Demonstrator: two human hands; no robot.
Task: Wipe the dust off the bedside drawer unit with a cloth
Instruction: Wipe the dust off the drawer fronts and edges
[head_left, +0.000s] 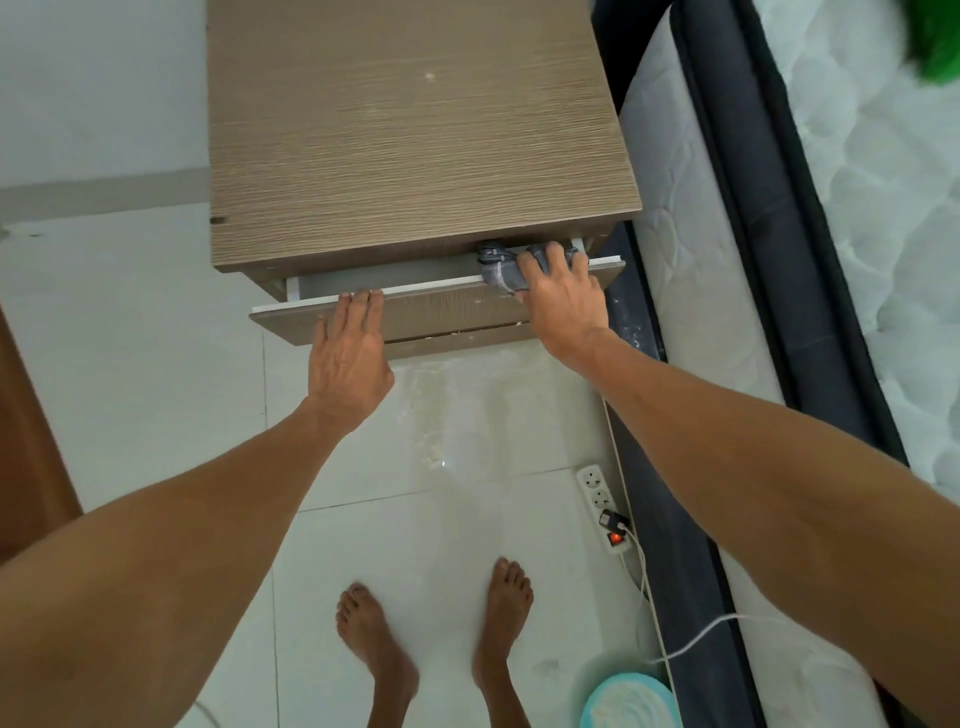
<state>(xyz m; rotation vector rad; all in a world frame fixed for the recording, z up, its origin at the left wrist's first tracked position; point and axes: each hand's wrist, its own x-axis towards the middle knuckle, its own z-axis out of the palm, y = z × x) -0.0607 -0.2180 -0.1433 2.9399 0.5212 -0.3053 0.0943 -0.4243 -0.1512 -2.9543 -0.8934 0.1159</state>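
The wood-grain bedside drawer unit (410, 124) stands ahead of me, its dusty top facing up. Its top drawer (452, 309) is pulled out a little, showing a white inner rim. My right hand (563, 299) presses a crumpled grey cloth (501, 266) against the right end of the drawer's top edge, fingers wrapped over it. My left hand (349, 353) lies flat on the drawer front, fingers together, tips on the upper edge, holding nothing.
A bed with a white quilted mattress (691, 249) and dark frame runs along the right, close to the unit. On the white tiled floor lie a power strip (605, 506) with a lit switch and white cable, and a light-blue round lid (631, 701). My bare feet stand below.
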